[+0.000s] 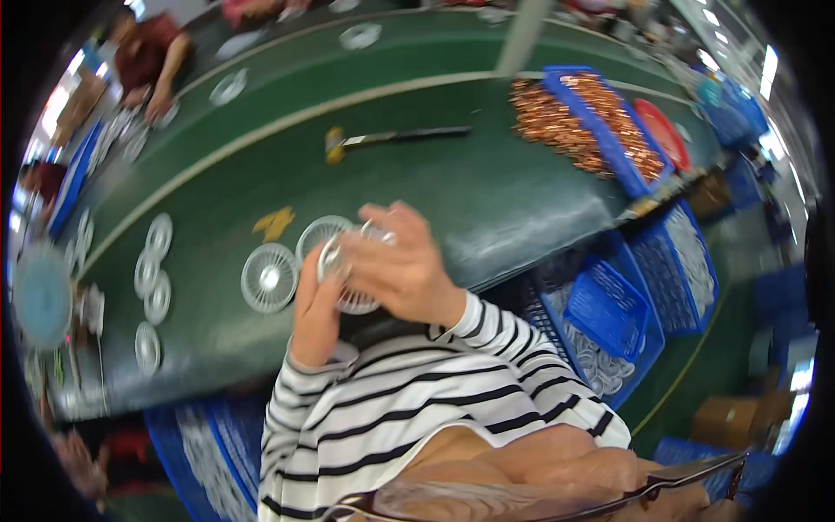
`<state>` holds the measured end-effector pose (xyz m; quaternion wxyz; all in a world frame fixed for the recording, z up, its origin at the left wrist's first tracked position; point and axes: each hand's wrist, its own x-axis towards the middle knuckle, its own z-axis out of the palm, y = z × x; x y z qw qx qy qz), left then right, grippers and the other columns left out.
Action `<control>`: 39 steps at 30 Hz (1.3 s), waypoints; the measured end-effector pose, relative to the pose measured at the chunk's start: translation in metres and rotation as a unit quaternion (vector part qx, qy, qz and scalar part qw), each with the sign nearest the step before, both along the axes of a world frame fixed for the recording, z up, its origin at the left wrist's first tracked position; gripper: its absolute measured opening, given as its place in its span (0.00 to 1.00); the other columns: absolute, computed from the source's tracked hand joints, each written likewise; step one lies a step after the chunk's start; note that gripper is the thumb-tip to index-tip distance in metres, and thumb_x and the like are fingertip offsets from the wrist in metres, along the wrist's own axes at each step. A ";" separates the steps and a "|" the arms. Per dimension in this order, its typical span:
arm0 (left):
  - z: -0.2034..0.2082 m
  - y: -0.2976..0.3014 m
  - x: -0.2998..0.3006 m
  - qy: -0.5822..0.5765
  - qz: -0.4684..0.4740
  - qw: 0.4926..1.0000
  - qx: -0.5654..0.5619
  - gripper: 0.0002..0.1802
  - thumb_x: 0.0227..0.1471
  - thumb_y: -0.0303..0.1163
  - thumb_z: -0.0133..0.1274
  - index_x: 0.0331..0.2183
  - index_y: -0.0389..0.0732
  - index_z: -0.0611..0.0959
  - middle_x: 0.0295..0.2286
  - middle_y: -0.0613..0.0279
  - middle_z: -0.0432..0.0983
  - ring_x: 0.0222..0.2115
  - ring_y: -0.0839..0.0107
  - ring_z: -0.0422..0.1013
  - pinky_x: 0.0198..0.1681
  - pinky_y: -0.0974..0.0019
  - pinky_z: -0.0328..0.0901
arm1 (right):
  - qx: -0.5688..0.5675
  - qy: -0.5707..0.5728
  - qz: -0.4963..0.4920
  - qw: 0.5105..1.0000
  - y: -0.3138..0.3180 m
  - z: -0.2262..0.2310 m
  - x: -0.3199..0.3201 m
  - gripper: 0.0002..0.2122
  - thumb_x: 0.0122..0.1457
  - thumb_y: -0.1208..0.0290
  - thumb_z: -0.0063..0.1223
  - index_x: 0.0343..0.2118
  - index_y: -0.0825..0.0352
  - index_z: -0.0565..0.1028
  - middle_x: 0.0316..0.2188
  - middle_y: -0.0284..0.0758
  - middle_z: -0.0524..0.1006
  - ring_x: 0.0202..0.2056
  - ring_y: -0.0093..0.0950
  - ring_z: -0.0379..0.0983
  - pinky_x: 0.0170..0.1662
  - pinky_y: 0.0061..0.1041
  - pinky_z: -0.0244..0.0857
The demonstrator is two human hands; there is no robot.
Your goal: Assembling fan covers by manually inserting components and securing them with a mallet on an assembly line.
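A: Clock centred on the hands. Nearest entry?

B: Left hand (316, 317), one: fingers upright, apparently pinching the rim of a pale round part (331, 258). Right hand (404, 270), one: fingers bent over that part from 3 o'clock; blurred, so I cannot tell whether they grip or merely touch. Part's location: between both hands, over the table (504, 217).

A: Fault risk?

B: Slippage, I judge. A narrow rim twisting in the fingertips could escape and drop.

A: Onto what?

B: Spoked discs, three: first disc (268, 278) at 9 o'clock; second disc (318, 230) at 11; third disc (358, 302) at 6, partly hidden under the right hand. A falling part, or a low wrist, could chip spokes or knock them askew.

A: Next outward?

B: Yellow pieces (275, 224), small cluster, 10 o'clock; a sweeping left sleeve could scatter them. Hammer (404, 136), dark handle, yellowish head, between 12 and 1, lying flat; a long reach could nudge it round.

A: Farther?

B: Row of discs (146, 274), four, 9 o'clock; some overlap in view, so lifting one could drag its neighbour. Copper-coloured pieces (552, 126), loose heap, 2 o'clock, beside a blue tray (593, 126); a bump could spread them. Co-worker (148, 56), between 10 and 11, well apart; collision seems unlikely.
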<state>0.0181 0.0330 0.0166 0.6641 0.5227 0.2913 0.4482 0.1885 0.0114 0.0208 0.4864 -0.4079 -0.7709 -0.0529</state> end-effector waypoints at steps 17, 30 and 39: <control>0.003 -0.035 -0.022 0.129 -0.072 0.964 0.222 0.26 0.56 0.28 0.52 0.54 0.32 0.64 0.45 0.56 0.70 0.44 0.72 0.68 0.48 0.70 0.64 | -0.333 0.242 0.267 0.871 -0.035 -0.002 0.011 0.26 0.59 0.70 0.52 0.60 0.66 0.61 0.55 0.41 0.69 0.55 0.32 0.66 0.57 0.30 0.59; -0.005 -0.049 -0.030 0.148 -0.024 0.954 0.258 0.24 0.56 0.28 0.52 0.52 0.32 0.66 0.41 0.53 0.74 0.40 0.69 0.71 0.45 0.68 0.65 | -0.331 0.247 0.243 0.878 -0.049 0.000 -0.003 0.19 0.58 0.72 0.53 0.51 0.70 0.68 0.43 0.37 0.76 0.43 0.25 0.74 0.46 0.24 0.68; -0.002 -0.044 -0.039 0.165 0.009 0.946 0.278 0.22 0.54 0.25 0.53 0.50 0.32 0.69 0.40 0.52 0.74 0.39 0.67 0.72 0.44 0.67 0.66 | -0.313 0.225 0.203 0.900 -0.043 -0.005 -0.012 0.22 0.56 0.73 0.55 0.54 0.67 0.66 0.40 0.40 0.77 0.40 0.29 0.76 0.44 0.26 0.69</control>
